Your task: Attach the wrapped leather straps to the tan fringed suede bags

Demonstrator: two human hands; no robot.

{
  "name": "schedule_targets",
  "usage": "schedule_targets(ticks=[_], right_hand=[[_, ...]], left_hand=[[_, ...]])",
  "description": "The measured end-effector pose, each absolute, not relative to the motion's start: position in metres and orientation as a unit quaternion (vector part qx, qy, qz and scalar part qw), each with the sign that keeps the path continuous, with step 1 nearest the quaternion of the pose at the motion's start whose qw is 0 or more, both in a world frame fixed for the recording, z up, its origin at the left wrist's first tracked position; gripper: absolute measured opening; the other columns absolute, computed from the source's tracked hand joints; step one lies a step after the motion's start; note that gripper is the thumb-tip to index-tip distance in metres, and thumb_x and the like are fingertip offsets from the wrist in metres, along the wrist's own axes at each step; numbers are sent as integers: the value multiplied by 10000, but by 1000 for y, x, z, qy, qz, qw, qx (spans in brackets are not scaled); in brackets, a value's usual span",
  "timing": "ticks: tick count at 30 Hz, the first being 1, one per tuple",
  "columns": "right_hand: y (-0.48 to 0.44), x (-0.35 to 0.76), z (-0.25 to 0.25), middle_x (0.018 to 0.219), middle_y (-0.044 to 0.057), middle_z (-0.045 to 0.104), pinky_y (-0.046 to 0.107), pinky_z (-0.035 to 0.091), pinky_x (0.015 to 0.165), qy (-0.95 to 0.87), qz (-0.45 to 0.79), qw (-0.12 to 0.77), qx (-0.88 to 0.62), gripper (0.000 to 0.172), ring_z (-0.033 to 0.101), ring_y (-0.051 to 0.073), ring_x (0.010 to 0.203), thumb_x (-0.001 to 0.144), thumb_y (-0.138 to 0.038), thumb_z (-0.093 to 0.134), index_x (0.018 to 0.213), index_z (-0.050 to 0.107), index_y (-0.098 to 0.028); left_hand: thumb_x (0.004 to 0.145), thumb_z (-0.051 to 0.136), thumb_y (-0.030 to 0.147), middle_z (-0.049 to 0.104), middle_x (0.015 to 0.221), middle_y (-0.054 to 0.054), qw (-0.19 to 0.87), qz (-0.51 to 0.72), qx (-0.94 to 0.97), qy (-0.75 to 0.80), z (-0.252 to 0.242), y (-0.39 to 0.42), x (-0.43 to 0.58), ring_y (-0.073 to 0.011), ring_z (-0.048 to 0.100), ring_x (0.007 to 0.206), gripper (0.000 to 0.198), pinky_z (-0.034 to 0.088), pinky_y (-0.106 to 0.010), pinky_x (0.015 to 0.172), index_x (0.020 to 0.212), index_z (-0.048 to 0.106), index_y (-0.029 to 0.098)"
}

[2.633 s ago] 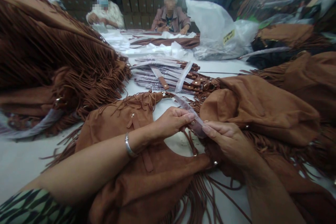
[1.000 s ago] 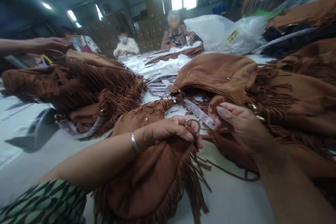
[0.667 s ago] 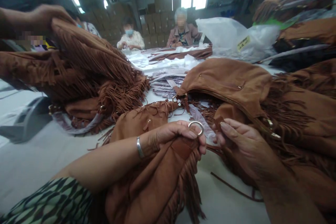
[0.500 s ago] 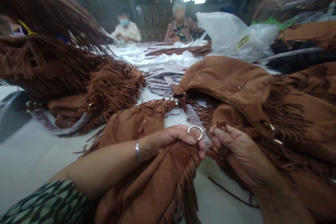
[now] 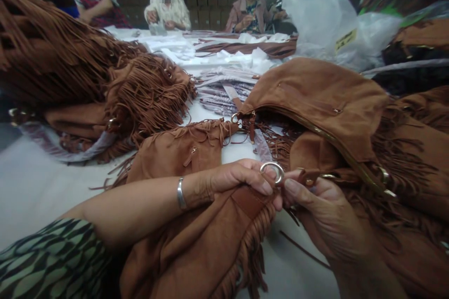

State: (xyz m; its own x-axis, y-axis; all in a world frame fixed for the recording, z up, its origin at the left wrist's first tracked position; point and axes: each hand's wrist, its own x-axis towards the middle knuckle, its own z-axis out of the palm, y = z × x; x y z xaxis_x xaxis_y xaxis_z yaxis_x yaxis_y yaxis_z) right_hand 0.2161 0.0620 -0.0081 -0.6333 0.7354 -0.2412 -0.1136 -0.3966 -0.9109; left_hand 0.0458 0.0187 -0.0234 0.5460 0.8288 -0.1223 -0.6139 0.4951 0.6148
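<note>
My left hand (image 5: 242,177) is closed on the top corner of a brown fringed suede bag (image 5: 199,243), beside a metal ring (image 5: 271,164) attached there. The bag hangs toward me, its fringe down the right side. Between thumb and fingers, my right hand (image 5: 329,217) pinches the end of a brown leather strap (image 5: 308,177) with gold-coloured hardware. The strap end touches or nearly touches the ring; I cannot tell whether it passes through. Behind my hands lies a bag with a zipped pocket (image 5: 178,154).
A larger brown bag (image 5: 315,88) lies at right. Fringed bags (image 5: 150,93) are heaped on the left. Wrapped straps (image 5: 220,91) and a white plastic bag (image 5: 315,18) lie farther back on the table. Several people, one in a cream top (image 5: 171,11), are across it.
My right hand has brought the strap end leftward to the ring, and more of the strap's hardware shows. The view has tipped down slightly. My left hand keeps its grip on the bag.
</note>
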Motion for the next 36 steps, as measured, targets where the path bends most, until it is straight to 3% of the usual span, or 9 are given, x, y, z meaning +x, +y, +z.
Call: schedule_targets(ticks=[8, 13, 19, 25, 32, 36], right_hand=[[64, 218, -7, 635, 8, 603, 260, 454, 546, -497, 742, 275, -355, 210, 534, 128, 559, 673, -338, 785, 751, 678, -175], [68, 226, -8, 666, 8, 655, 214, 444, 525, -580, 687, 255, -355, 167, 562, 111, 570, 641, -278, 815, 719, 702, -183], [73, 234, -11, 706, -8, 668, 204, 491, 582, -628, 658, 305, -281, 60, 602, 112, 618, 698, -217, 774, 736, 729, -222], [69, 235, -6, 666, -2, 649, 212, 455, 475, -620, 658, 298, -307, 60, 576, 114, 541, 711, -209, 762, 749, 716, -208], [69, 237, -2, 572, -13, 617, 231, 449, 506, -652, 664, 246, -271, 21, 573, 120, 527, 775, -228, 708, 786, 696, -215], [72, 239, 5, 576, 1, 617, 240, 447, 520, -719, 597, 202, -293, 108, 576, 136, 559, 796, -287, 680, 726, 675, -205]], left_hand=[[551, 642, 153, 655, 668, -29, 814, 394, 307, 295, -16, 17, 52, -111, 596, 593, 209, 466, -210, 610, 740, 558, 128], [557, 675, 134, 562, 623, 44, 778, 359, 360, 371, -17, 14, 58, -52, 505, 529, 225, 402, -170, 556, 742, 546, 138], [662, 628, 362, 676, 775, -67, 867, 348, 245, 259, -22, 13, 55, -116, 609, 660, 342, 474, -219, 687, 841, 650, 71], [717, 529, 346, 677, 792, -82, 883, 347, 189, 252, -29, 11, 56, -159, 616, 721, 334, 474, -272, 744, 874, 671, 88], [729, 548, 377, 640, 766, -48, 852, 353, 252, 292, -21, 6, 58, -118, 547, 665, 327, 432, -221, 653, 841, 690, 104], [705, 579, 389, 649, 761, -38, 806, 377, 296, 348, -21, 5, 61, -110, 519, 635, 313, 391, -211, 586, 790, 697, 112]])
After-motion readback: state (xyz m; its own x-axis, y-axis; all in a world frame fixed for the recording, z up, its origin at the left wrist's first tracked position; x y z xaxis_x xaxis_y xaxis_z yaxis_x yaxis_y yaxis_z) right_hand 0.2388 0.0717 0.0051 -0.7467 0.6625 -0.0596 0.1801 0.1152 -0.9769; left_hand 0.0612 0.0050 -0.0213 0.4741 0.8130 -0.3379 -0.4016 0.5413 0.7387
